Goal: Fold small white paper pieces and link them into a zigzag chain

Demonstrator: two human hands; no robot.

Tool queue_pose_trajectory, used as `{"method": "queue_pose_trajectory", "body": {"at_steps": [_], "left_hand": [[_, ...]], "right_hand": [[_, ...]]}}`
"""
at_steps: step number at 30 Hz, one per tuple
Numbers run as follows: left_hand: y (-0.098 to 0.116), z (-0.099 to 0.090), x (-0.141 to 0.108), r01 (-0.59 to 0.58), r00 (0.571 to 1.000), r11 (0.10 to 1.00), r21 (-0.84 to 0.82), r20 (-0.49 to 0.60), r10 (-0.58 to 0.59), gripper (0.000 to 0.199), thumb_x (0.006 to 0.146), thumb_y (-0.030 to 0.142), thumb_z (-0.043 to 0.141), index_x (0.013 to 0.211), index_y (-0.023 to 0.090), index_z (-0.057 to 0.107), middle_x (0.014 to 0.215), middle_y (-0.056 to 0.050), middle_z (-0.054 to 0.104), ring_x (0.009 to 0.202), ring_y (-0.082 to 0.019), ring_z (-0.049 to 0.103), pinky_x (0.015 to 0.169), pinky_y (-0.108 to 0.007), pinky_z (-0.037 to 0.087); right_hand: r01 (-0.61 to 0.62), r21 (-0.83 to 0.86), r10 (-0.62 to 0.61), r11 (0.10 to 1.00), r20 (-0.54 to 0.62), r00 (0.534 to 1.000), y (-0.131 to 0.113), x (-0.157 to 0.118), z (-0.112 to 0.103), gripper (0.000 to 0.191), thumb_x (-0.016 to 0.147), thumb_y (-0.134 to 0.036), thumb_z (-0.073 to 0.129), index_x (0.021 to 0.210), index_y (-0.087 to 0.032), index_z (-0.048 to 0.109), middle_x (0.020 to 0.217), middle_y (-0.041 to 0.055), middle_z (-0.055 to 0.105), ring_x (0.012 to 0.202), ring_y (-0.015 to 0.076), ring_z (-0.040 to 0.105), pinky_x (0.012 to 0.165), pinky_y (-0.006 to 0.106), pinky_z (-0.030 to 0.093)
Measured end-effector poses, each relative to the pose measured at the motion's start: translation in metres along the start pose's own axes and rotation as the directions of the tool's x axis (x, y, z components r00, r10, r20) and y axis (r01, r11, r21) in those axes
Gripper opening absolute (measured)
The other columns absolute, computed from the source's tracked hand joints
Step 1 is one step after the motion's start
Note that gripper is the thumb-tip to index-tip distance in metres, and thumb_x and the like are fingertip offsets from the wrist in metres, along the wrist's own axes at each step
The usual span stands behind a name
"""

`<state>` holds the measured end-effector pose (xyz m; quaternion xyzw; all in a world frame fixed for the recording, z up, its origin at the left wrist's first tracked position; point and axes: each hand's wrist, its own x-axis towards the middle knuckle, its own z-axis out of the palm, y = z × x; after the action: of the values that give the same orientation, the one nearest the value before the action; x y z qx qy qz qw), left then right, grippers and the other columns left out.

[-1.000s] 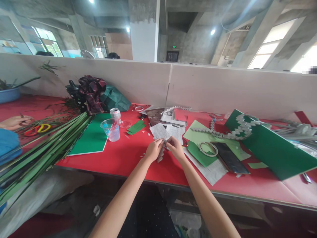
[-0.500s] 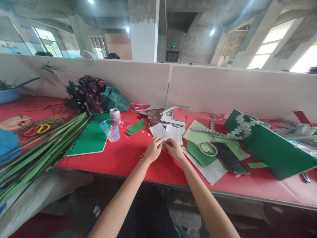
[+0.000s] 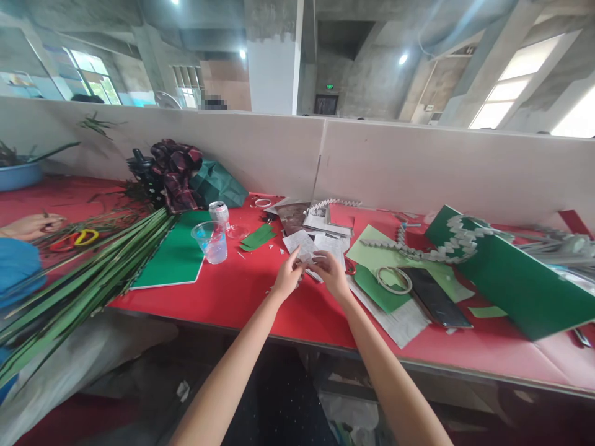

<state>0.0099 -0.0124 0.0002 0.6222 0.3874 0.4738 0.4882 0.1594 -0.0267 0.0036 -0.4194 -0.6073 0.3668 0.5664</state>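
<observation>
My left hand (image 3: 288, 276) and my right hand (image 3: 329, 271) are close together over the red table, near its front edge. Pinched between their fingertips is a small piece of printed paper (image 3: 307, 254); its folds are too small to make out. Just beyond my fingers lie loose cut sheets of printed paper (image 3: 333, 244). To the right of my right hand, red-handled scissors (image 3: 350, 267) are partly hidden by paper. A chain of folded paper links (image 3: 432, 254) trails across light green paper and a green board.
A plastic cup (image 3: 214, 246) and a can (image 3: 219, 215) stand left of my hands. Long green leaves (image 3: 97, 272) reach over the table edge beside another person's hand (image 3: 37, 225). On the right are a white ring (image 3: 393, 280), a phone (image 3: 437, 298) and a tilted green board (image 3: 525, 285).
My fingers have lifted and spread somewhat, with the small paper piece now showing between them. My left hand has turned slightly, its index finger pointing up. The whole view has shifted slightly.
</observation>
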Motion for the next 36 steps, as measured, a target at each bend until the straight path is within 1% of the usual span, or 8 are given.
{"method": "queue_pose_trajectory", "body": {"at_steps": [2,5,9,12,21,28,32,36], "left_hand": [[0.004,-0.002,0.000,0.077,0.997,0.992,-0.103,-0.011,-0.078,0.054,0.083,0.035,0.055,0.134,0.017,0.045,0.062,0.003,0.047,0.048,-0.008,0.042,0.042,-0.018,0.034],[0.007,-0.005,0.000,0.100,0.995,0.984,-0.149,0.012,-0.099,0.049,0.082,0.035,0.056,0.128,0.018,0.052,0.059,0.005,0.044,0.043,-0.006,0.037,0.038,-0.017,0.026],[0.006,-0.007,-0.001,0.088,0.996,0.988,-0.128,0.033,-0.084,0.051,0.081,0.035,0.058,0.130,0.018,0.052,0.058,0.005,0.044,0.042,-0.005,0.034,0.038,-0.017,0.025],[0.005,-0.006,-0.001,0.090,0.995,0.989,-0.119,0.042,-0.086,0.054,0.081,0.037,0.058,0.132,0.019,0.050,0.058,0.005,0.043,0.042,-0.005,0.034,0.039,-0.018,0.027],[0.000,-0.003,0.000,0.059,0.996,0.995,-0.081,0.078,-0.053,0.061,0.081,0.041,0.059,0.135,0.016,0.046,0.056,0.006,0.040,0.045,-0.006,0.035,0.041,-0.018,0.029],[-0.007,-0.002,0.001,0.111,0.986,0.993,-0.039,0.126,-0.106,0.065,0.079,0.046,0.062,0.134,0.016,0.047,0.056,0.006,0.043,0.043,-0.006,0.037,0.039,-0.017,0.027],[-0.004,0.000,0.000,0.108,0.986,0.993,-0.040,0.132,-0.102,0.059,0.077,0.044,0.064,0.127,0.014,0.053,0.056,0.006,0.043,0.044,-0.006,0.038,0.039,-0.017,0.028],[-0.001,-0.001,-0.001,0.143,0.986,0.989,-0.037,0.089,-0.140,0.062,0.077,0.040,0.064,0.132,0.019,0.048,0.063,0.003,0.050,0.048,-0.008,0.044,0.038,-0.016,0.028]], "right_hand": [[0.005,0.001,-0.005,1.000,0.057,0.998,0.001,0.000,0.000,0.040,0.074,-0.034,0.066,0.111,-0.020,0.057,0.091,0.0063,0.068,0.084,0.0201,0.065,0.076,0.033,0.051],[0.033,-0.080,-0.028,0.996,0.066,0.997,0.003,-0.001,-0.002,0.039,0.077,-0.031,0.063,0.115,-0.020,0.059,0.093,0.0073,0.068,0.086,0.0211,0.065,0.078,0.035,0.052],[0.153,-0.232,-0.139,0.961,0.074,0.987,0.002,-0.003,-0.004,0.039,0.082,-0.027,0.058,0.121,-0.023,0.057,0.111,0.0091,0.063,0.086,0.0192,0.064,0.080,0.035,0.051],[0.219,-0.273,-0.200,0.937,0.098,0.975,-0.001,-0.004,-0.004,0.039,0.085,-0.027,0.055,0.124,-0.025,0.056,0.120,0.0097,0.058,0.090,0.0186,0.063,0.083,0.035,0.051],[0.235,-0.379,-0.227,0.895,0.066,0.972,-0.003,-0.006,-0.005,0.030,0.088,-0.026,0.052,0.117,-0.024,0.058,0.109,0.0072,0.063,0.091,0.0197,0.063,0.083,0.034,0.049],[0.228,-0.468,-0.241,0.854,0.032,0.970,-0.005,-0.007,-0.006,0.022,0.088,-0.026,0.049,0.107,-0.023,0.061,0.104,0.0068,0.065,0.092,0.0209,0.062,0.082,0.035,0.048],[0.219,-0.436,-0.235,0.873,0.017,0.972,-0.003,-0.006,-0.005,0.019,0.088,-0.026,0.050,0.103,-0.021,0.061,0.100,0.0070,0.066,0.090,0.0205,0.062,0.082,0.035,0.049],[0.197,-0.345,-0.208,0.918,0.005,0.978,-0.002,-0.005,-0.003,0.018,0.086,-0.028,0.052,0.100,-0.021,0.060,0.098,0.0070,0.065,0.089,0.0201,0.062,0.083,0.036,0.051]]}}
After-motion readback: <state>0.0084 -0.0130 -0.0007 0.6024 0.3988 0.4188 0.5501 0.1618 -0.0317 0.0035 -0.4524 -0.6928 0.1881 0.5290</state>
